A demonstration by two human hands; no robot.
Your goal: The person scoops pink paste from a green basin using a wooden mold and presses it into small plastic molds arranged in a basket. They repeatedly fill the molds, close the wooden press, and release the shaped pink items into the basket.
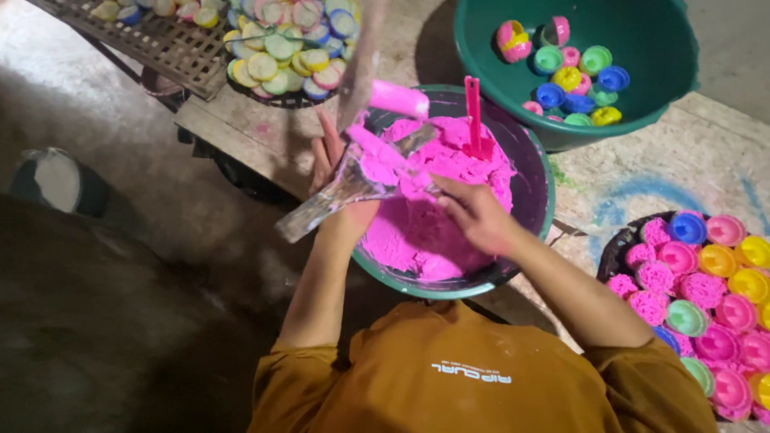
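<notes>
Pink dough [437, 200]: it fills the dark basin [536, 192] right in front of your chest, heaped high with a pink stick tool [473, 112] standing upright in its far side.
Clear mould [353, 180]: a see-through plastic piece, smeared pink, sits over the basin's left rim, tilted with its long end pointing away from the basin.
Left hand [333, 172]: you close it around the clear mould from below, forearm running straight up from your orange shirt [449, 377].
Right hand [477, 212]: your fingers curl down and press dough against the mould's open end; whether they pinch a lump, you cannot tell.
Progress: judging by the tray of filled cups [706, 297] to the right of the basin, many are packed with pink already; the green tub [642, 88] beyond the basin holds empty coloured cups, and much dough remains.
Far left of basin: a round tray of pale discs [281, 56] rests on a wooden rack [160, 44].
</notes>
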